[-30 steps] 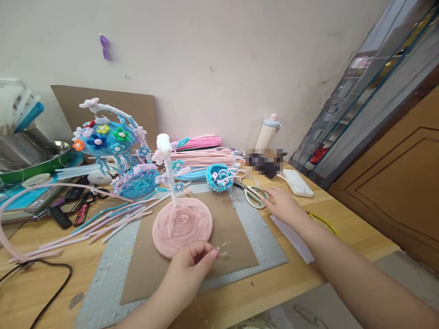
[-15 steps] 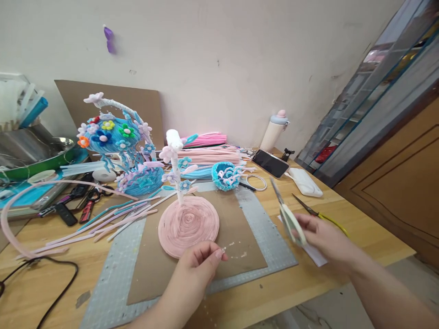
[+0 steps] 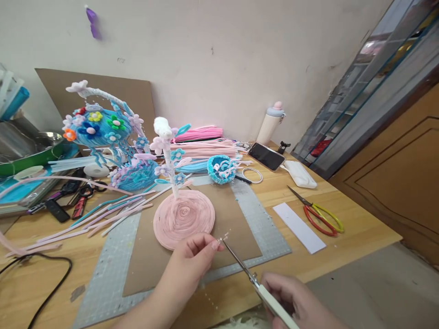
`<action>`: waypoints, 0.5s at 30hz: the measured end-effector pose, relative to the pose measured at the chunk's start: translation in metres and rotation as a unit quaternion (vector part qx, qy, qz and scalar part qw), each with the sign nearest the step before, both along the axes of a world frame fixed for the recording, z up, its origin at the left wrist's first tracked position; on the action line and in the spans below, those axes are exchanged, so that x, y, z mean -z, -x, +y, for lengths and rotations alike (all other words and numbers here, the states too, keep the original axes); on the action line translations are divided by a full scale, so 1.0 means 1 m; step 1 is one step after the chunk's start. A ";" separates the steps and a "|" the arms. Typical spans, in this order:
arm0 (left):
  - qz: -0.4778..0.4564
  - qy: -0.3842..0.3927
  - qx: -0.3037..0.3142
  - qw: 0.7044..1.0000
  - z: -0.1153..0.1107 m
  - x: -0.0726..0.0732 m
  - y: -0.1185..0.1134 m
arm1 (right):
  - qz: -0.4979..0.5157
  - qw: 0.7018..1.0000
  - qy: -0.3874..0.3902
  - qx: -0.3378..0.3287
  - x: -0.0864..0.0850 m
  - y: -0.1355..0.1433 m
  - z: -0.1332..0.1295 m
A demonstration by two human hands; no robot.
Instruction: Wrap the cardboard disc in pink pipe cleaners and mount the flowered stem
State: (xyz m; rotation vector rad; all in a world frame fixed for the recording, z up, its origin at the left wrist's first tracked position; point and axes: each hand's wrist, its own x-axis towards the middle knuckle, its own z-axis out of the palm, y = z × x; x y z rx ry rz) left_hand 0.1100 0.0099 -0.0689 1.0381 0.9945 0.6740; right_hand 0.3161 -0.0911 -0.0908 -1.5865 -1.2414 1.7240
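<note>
My left hand (image 3: 195, 262) pinches a thin strand of tiny clear beads (image 3: 224, 236) in front of the pink coiled disc (image 3: 184, 218); part of the strand hangs below the hand. In my right hand (image 3: 291, 297) is a pair of white-handled scissors (image 3: 255, 279), its blade tips at the beads beside my left fingertips. A white stem (image 3: 168, 160) with pastel flowers and a fluffy white top rises from the back of the disc. Under the disc lies brown cardboard (image 3: 236, 228) on a grey cutting mat (image 3: 274, 237).
Red-and-yellow scissors (image 3: 320, 217) and a white strip (image 3: 298, 227) lie at right, behind them a phone (image 3: 265, 156) and bottle (image 3: 270, 123). A blue flowered piece (image 3: 103, 132), loose fuzzy stems (image 3: 116, 212) and a black cable (image 3: 70, 274) are at left.
My right hand has brought the white-handled scissors left and down to the beads at my left fingertips. The white strip and red-and-yellow scissors are now uncovered. The view has shifted slightly.
</note>
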 end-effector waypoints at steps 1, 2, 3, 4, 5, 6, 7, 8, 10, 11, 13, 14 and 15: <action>0.008 -0.003 0.004 1.000 0.000 0.000 -0.001 | 0.013 1.000 -0.001 0.002 0.000 0.002 0.001; 0.015 -0.006 0.008 1.000 0.000 0.000 -0.001 | 0.023 1.000 -0.003 0.003 0.000 0.003 0.002; 0.021 -0.010 0.012 1.000 0.000 0.000 -0.002 | 0.033 0.999 -0.005 0.000 0.000 0.003 0.003; 0.026 -0.013 0.017 0.999 0.000 0.001 -0.002 | 0.041 0.999 -0.006 -0.003 0.000 0.004 0.003; 0.029 -0.017 0.023 0.999 0.000 0.001 -0.002 | 0.047 0.999 -0.003 -0.003 -0.001 0.004 0.004; 0.031 -0.021 0.027 0.999 -0.001 0.002 -0.002 | 0.051 0.999 0.001 -0.003 -0.002 0.004 0.005; 0.032 -0.024 0.030 0.999 -0.001 0.002 -0.002 | 0.052 0.999 0.004 -0.001 -0.003 0.004 0.005; 0.033 -0.025 0.030 0.999 -0.001 0.003 -0.002 | 0.052 0.999 0.005 0.000 -0.004 0.004 0.006; 0.034 -0.025 0.023 0.999 -0.002 0.005 -0.001 | 0.053 0.999 0.003 -0.004 -0.006 0.005 0.006; 0.036 -0.022 0.016 0.999 -0.002 0.005 -0.001 | 0.053 0.999 0.001 -0.007 -0.007 0.005 0.005; 0.043 -0.018 0.003 0.999 -0.001 0.007 0.000 | 0.051 0.999 0.004 -0.009 -0.009 0.006 0.005; 0.047 -0.017 -0.001 0.999 -0.001 0.007 0.000 | 0.046 0.999 0.008 -0.007 -0.010 0.006 0.004; 0.049 -0.016 -0.001 0.999 -0.001 0.007 0.000 | 0.040 0.999 0.011 -0.003 -0.010 0.006 0.004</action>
